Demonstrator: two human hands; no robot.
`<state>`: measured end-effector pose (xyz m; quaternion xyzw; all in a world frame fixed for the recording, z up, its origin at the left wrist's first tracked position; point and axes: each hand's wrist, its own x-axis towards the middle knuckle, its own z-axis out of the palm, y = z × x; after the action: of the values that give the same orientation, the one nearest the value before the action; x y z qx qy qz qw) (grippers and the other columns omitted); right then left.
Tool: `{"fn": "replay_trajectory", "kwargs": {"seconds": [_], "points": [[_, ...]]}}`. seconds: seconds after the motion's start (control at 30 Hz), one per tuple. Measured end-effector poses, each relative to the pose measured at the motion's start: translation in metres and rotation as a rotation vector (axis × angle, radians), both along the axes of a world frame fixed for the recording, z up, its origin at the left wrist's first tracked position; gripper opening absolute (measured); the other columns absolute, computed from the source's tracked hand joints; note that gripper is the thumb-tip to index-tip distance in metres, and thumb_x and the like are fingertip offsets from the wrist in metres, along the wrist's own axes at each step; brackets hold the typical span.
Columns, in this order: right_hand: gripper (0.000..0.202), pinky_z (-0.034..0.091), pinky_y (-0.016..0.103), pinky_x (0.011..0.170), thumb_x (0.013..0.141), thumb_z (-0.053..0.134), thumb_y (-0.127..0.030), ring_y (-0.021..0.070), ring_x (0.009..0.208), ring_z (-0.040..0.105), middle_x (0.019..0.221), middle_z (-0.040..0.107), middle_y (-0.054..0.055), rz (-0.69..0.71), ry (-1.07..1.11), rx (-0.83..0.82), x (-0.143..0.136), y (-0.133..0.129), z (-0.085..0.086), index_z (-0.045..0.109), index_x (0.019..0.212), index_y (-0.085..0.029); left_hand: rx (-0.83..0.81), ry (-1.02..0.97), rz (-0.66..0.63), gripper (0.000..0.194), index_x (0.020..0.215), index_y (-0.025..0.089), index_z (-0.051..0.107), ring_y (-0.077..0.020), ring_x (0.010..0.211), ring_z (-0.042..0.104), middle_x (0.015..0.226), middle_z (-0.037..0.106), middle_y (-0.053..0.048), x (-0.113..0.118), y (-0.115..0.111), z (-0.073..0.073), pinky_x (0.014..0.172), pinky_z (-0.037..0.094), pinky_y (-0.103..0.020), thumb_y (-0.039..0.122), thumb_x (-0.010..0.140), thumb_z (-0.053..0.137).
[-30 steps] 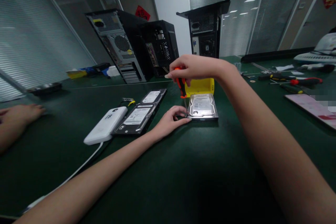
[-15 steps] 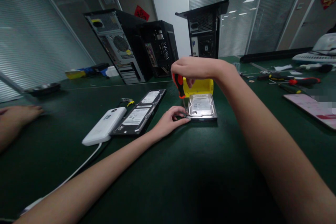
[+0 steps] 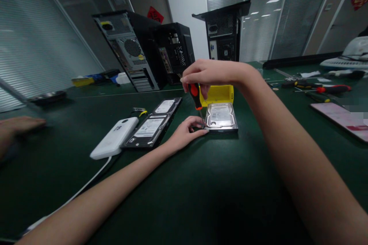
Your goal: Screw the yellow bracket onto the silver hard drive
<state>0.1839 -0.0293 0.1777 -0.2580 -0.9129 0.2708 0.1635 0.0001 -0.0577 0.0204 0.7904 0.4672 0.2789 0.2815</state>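
Note:
My right hand (image 3: 198,76) is closed round the top of a red and black screwdriver (image 3: 196,97). Its shaft leans, with the tip down at the near left corner of a silver hard drive (image 3: 220,116), which lies label up on the dark green table. At that same corner, my left hand (image 3: 189,129) pinches the drive's edge with thumb and fingers, close beside the screwdriver tip. The exact contact of the tip is too small to make out. Directly behind the drive stands a yellow box (image 3: 218,95), partly covered by my right hand.
Left of my hand lie two black hard drives (image 3: 149,127) and a white power bank (image 3: 116,138) with a cable. A phone (image 3: 339,118) and hand tools (image 3: 330,89) are at right. Computer cases (image 3: 143,46) stand behind. Another person's hand (image 3: 23,124) rests at far left.
My right hand has shifted slightly left and the screwdriver's handle leans further left, its tip staying at the corner. My left hand has kept still. The other person's hand has moved slightly.

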Motion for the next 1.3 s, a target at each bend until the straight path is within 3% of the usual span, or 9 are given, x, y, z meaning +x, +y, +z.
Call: {"fn": "replay_trajectory", "kwargs": {"seconds": [0.37, 1.3], "points": [[0.026, 0.041, 0.017, 0.058, 0.093, 0.044, -0.031, 0.0059, 0.059, 0.055, 0.079, 0.062, 0.004, -0.012, 0.0, 0.108, -0.0002, 0.0005, -0.0027, 0.06, 0.089, -0.011, -0.002, -0.008, 0.003, 0.03, 0.098, 0.019, 0.06, -0.0191, 0.096, 0.057, 0.113, 0.058, -0.006, 0.0014, -0.0011, 0.002, 0.073, 0.043, -0.03, 0.043, 0.079, 0.062], [0.031, 0.039, 0.018, 0.061, 0.09, 0.048, -0.039, 0.0079, 0.067, 0.059, 0.076, 0.061, 0.004, -0.042, -0.052, 0.196, 0.0002, 0.0026, -0.0046, 0.058, 0.086, -0.01, -0.004, 0.005, -0.001, 0.032, 0.1, 0.019, 0.059, -0.0186, 0.096, 0.056, 0.113, 0.058, -0.006, -0.0002, -0.0001, 0.0009, 0.074, 0.042, -0.03, 0.043, 0.08, 0.062]]}}
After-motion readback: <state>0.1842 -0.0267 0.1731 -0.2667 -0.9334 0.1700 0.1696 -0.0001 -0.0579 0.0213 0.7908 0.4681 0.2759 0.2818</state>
